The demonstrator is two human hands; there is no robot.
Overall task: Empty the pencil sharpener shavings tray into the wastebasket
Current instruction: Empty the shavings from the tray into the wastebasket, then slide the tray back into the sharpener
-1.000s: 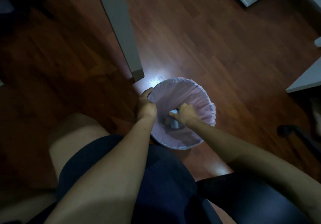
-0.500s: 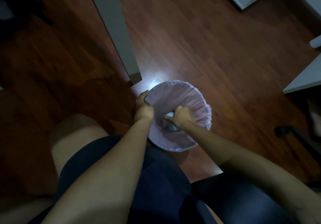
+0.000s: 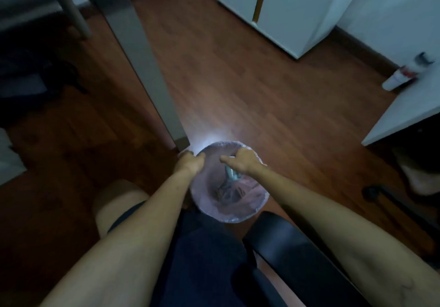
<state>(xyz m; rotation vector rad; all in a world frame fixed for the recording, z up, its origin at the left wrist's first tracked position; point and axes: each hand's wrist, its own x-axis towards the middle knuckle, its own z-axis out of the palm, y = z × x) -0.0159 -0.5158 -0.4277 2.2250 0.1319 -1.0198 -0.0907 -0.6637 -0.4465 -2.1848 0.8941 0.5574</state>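
Note:
A small round wastebasket [image 3: 245, 214] lined with a pale pink bag stands on the wooden floor between my knees. My left hand [image 3: 189, 162] grips its left rim. Over the opening, my right hand [image 3: 242, 162] is closed on the bluish shavings tray [image 3: 232, 173], which hangs below the fingers inside the basket. Dark scraps [image 3: 222, 192] lie at the bottom of the bag. The room is dim and the tray is mostly hidden by my hand.
A grey table leg [image 3: 147, 68] comes down just left of the basket. A white cabinet [image 3: 285, 9] stands at the back, a white shelf edge [image 3: 404, 114] with a bottle [image 3: 402, 74] at right. A black chair seat [image 3: 297, 259] and chair base [image 3: 390, 202] lie at lower right.
The view has tilted up, showing more of the room. My right hand has risen slightly toward the basket's far rim with the tray. My left hand stays on the rim.

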